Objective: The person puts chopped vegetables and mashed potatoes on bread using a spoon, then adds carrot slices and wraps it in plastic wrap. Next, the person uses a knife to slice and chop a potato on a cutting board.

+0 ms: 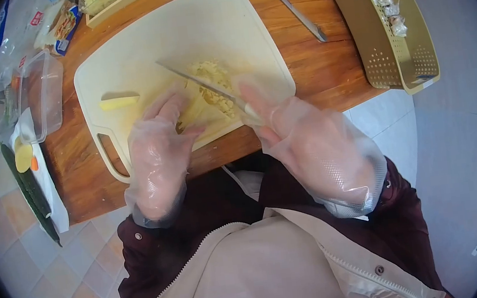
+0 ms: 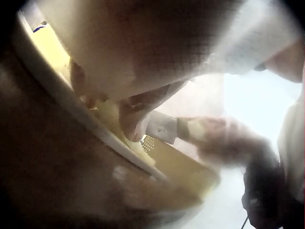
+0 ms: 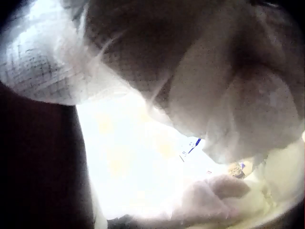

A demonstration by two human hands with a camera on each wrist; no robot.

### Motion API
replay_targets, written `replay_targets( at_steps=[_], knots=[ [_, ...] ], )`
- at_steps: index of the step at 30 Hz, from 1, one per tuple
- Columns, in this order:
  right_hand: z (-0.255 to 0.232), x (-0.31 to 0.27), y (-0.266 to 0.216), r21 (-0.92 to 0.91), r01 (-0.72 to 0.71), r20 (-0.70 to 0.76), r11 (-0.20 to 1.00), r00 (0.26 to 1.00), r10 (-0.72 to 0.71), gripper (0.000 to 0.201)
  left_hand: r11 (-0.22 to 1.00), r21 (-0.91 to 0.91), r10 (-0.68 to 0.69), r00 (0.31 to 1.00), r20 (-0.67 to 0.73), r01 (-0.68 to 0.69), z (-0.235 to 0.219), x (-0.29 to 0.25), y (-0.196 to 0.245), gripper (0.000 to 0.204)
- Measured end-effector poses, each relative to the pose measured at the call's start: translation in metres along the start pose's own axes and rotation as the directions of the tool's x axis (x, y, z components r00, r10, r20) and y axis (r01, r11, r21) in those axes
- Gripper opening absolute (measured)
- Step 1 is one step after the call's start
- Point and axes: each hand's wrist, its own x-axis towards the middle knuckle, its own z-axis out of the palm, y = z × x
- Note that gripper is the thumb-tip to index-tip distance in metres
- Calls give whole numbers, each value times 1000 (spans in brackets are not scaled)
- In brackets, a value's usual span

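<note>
My right hand (image 1: 307, 129), in a clear plastic glove, grips a kitchen knife (image 1: 195, 78) by its pale handle. The blade points up and left across the cutting board (image 1: 166, 28), over a pile of finely chopped pale yellow bits (image 1: 212, 72). My left hand (image 1: 158, 143), gloved likewise, holds pale yellow slices (image 1: 202, 115) at the board's near side, fingers and thumb around their left end. A yellow stick (image 1: 119, 102) lies apart to the left. Gloved fingers fill much of both wrist views, and the knife's handle (image 2: 162, 128) shows in the left one.
Left of the board stand a clear plastic box (image 1: 44, 94) and cucumbers (image 1: 31, 184) beside a white paper with a cut yellow piece (image 1: 24, 157). A long metal strip (image 1: 287, 5) lies at the back. A gold perforated basket (image 1: 366, 34) with small wrapped bundles stands right.
</note>
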Motion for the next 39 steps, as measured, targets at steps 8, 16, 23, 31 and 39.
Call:
replay_targets(
  at_steps=[8, 16, 23, 31, 39],
  knots=[
    [-22, 15, -16, -359, 86, 108, 929, 993, -50, 70, 996, -54, 74, 997, -7, -74, 2, 1, -16, 45],
    [14, 21, 18, -172, 210, 152, 962, 971, -185, 58, 976, -67, 209, 978, 11, -207, -2, 5, -23, 37],
    [-13, 23, -3, 192, -19, 158, 981, 987, -12, 53, 961, -106, 251, 967, -36, -254, 2, 4, -27, 39],
    [26, 19, 19, 10, 172, 95, 985, 980, -172, 70, 970, -127, 201, 978, -49, -206, 2, 2, -26, 34],
    [23, 13, 13, -17, 113, 129, 993, 985, -110, 59, 987, -54, 152, 988, -14, -153, -4, 0, -23, 33]
  ],
)
